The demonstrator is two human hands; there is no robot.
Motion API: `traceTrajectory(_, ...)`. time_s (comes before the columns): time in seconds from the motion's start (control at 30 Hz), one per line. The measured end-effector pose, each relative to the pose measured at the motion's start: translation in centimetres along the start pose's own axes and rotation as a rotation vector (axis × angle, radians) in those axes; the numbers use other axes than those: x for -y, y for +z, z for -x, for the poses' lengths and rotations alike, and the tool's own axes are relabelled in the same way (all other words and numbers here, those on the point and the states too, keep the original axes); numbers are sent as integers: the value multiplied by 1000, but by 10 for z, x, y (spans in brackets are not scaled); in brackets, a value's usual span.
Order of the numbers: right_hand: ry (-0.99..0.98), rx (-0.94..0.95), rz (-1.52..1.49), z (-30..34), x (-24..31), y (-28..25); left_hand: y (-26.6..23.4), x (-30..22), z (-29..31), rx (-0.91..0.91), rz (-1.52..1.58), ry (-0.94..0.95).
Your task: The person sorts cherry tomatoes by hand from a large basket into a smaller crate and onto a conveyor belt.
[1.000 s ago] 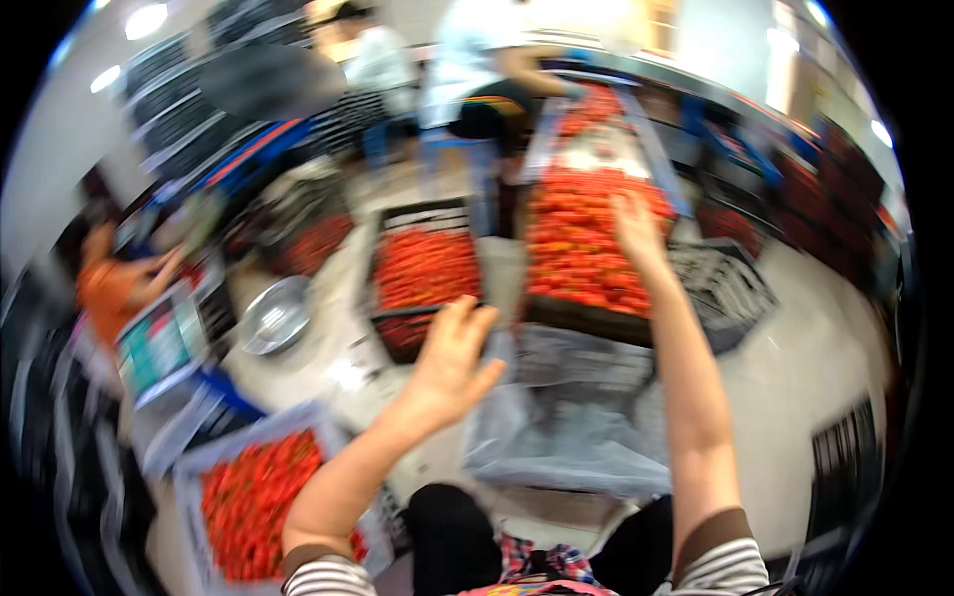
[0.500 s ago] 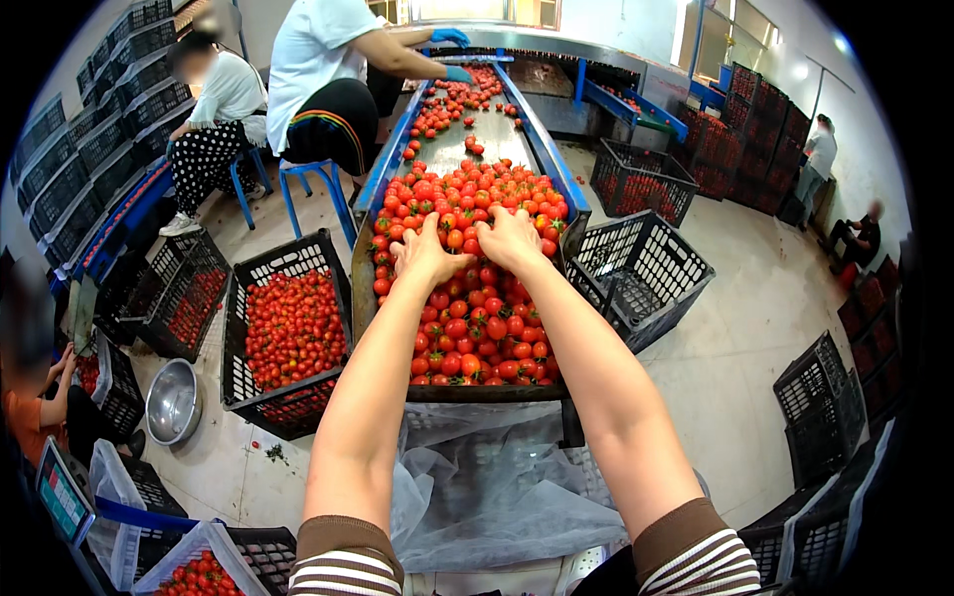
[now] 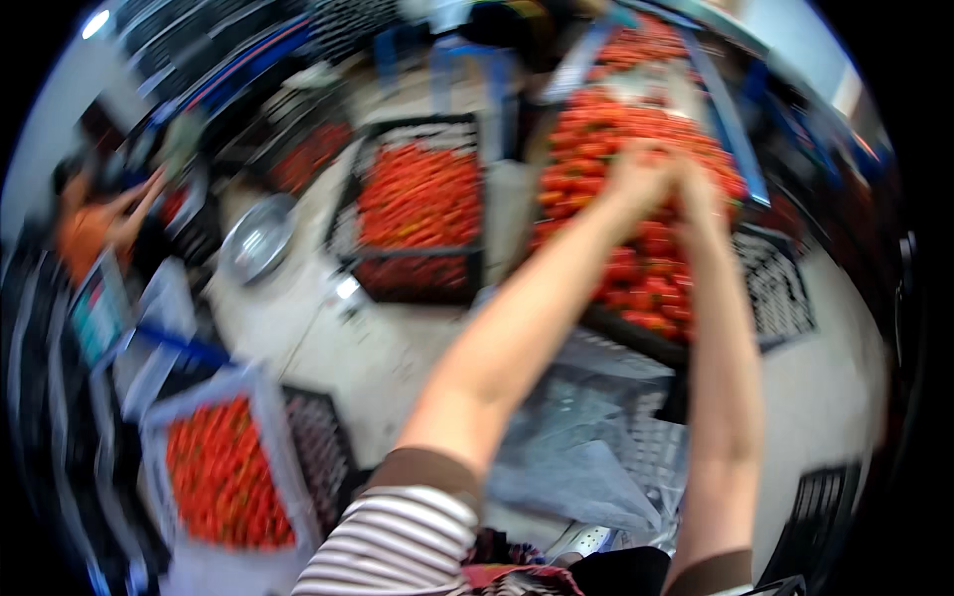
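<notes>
Red cherry tomatoes (image 3: 586, 139) lie heaped in a sloping metal trough with blue sides (image 3: 737, 144). Both my arms reach over its near end. My left hand (image 3: 638, 179) rests on or just above the heap, its fingers smeared by motion. Right beside it, seemingly touching, is my right hand (image 3: 699, 191), whose fingers are blurred too. Whether either hand holds tomatoes is hidden. Below the trough's front lip hangs a sheet of clear plastic (image 3: 571, 437).
Left of the trough stands a black crate (image 3: 415, 283) of tomatoes. A white-lined crate (image 3: 266, 407) of tomatoes is at lower left, near a screen (image 3: 96, 313). A metal bowl (image 3: 258, 238) sits on the floor. Another black crate (image 3: 780, 288) is at right. A person in orange (image 3: 84, 236) works at far left.
My view has swung left and down, so the trough now appears farther right. My hands, formerly spread apart on the tomatoes, have come together. The lined crate shows more fully.
</notes>
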State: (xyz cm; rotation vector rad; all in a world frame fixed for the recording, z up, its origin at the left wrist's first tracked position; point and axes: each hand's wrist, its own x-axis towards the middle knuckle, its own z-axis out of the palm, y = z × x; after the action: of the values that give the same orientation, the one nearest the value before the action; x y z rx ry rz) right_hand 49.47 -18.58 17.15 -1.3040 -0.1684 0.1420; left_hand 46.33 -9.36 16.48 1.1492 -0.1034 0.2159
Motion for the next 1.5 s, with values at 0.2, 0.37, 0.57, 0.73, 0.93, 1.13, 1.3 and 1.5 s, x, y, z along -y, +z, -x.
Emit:
traceTrajectory(0.2,-15,442,-151,98,30,-40,73,-17,105,-262,-387,635)
traceTrajectory(0.37,-52,312,-248,239,1,53,3,-97,294,-329,-426,452)
traceTrajectory(0.57,97,427,126,425,-49,162,-74,-96,477,-611,-474,328)
traceTrajectory(0.73,348,710,174,490,-83,214,-109,-134,580,-841,-396,-83)
traceTrajectory(0.93,-207,762,315,487,-74,270,-177,-169,631,-1103,-1255,79)
traceTrajectory(1.13,-97,700,233,482,-67,269,-200,-186,661,-1291,-1179,162)
traceTrajectory(1.3,-159,910,335,482,-79,275,-219,-195,664,-1266,-1077,266)
traceTrajectory(1.5,-43,748,326,456,-86,240,-219,-182,667,-1483,-1342,257)
